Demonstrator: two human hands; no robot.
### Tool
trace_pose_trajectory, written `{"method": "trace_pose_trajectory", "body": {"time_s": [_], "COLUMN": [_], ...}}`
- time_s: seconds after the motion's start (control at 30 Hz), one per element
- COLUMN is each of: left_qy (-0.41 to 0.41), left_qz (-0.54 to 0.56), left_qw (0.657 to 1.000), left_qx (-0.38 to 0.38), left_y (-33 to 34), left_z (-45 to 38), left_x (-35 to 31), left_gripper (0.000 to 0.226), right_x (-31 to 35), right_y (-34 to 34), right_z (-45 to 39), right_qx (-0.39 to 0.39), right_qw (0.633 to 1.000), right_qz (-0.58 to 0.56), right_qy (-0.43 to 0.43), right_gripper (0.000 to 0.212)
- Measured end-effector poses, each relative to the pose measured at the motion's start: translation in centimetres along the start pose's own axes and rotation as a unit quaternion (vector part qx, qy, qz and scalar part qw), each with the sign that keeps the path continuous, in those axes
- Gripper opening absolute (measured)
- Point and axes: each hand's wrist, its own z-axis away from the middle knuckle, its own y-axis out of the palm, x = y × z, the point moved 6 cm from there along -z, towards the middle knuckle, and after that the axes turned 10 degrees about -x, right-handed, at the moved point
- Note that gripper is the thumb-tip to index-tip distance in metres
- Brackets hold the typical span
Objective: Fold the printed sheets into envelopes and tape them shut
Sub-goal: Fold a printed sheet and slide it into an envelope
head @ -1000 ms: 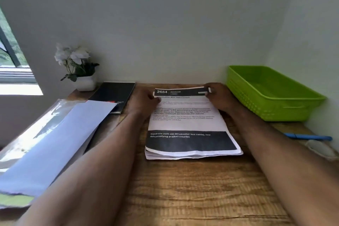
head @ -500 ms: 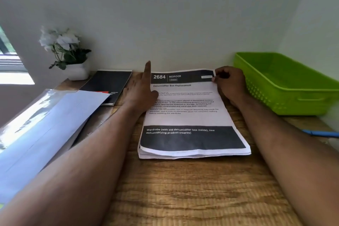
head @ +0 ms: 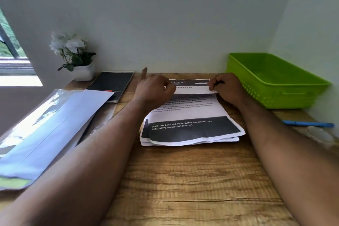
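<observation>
A stack of printed sheets (head: 190, 134) lies on the wooden desk (head: 183, 180), each sheet with black bands and text. Both hands hold the far edge of the top sheet (head: 185, 113), which is lifted and curled toward me. My left hand (head: 156, 91) pinches its far left corner, index finger sticking up. Its far right corner is pinched by my right hand (head: 226, 88). The header of the sheet below (head: 190, 83) shows behind the raised edge. A pile of white envelopes (head: 47, 126) lies at the left.
A green plastic basket (head: 275, 88) stands at the back right against the wall. A blue pen (head: 308, 124) lies beside a clear object at the right edge. At the back left sit a black notebook (head: 111, 84) and a potted white flower (head: 80, 71).
The top sheet lay flat half a second ago. Both hands now pinch its far edge and have lifted it toward me, uncovering the header of the sheet below.
</observation>
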Motion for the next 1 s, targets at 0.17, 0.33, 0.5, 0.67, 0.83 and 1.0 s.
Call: {"method": "trace_pose_trajectory", "body": {"time_s": [0.17, 0.33, 0.5, 0.67, 0.83, 1.0], "left_qy": [-0.062, -0.066, -0.031, -0.039, -0.067, -0.113], "left_qz": [0.059, 0.028, -0.008, -0.023, -0.063, -0.15], "left_qw": [0.99, 0.976, 0.973, 0.97, 0.955, 0.944], "left_qx": [0.108, 0.204, 0.23, 0.24, 0.282, 0.271], "left_y": [3.4, 4.7, 4.9, 5.2, 5.2, 2.0], "left_z": [1.0, 1.8, 1.8, 2.0, 2.8, 4.3], "left_x": [-0.4, -0.7, -1.0, -0.4, 1.4, 5.2], "left_gripper": [0.033, 0.04, 0.045, 0.049, 0.051, 0.052], "right_x": [2.4, 7.0, 4.4, 2.6, 1.2, 1.9], "right_y": [-0.8, 5.4, 8.9, 6.9, 5.5, 5.4], "right_z": [-0.3, 1.7, 3.4, 3.0, 2.7, 3.2], "right_qx": [-0.072, 0.071, 0.167, 0.192, 0.178, 0.186], "right_qw": [0.997, 0.991, 0.962, 0.945, 0.934, 0.928], "right_qz": [0.005, 0.099, 0.208, 0.261, 0.31, 0.322], "right_qy": [-0.001, -0.061, -0.057, -0.041, -0.005, -0.017], "right_gripper": [0.031, 0.027, 0.027, 0.045, 0.045, 0.046]}}
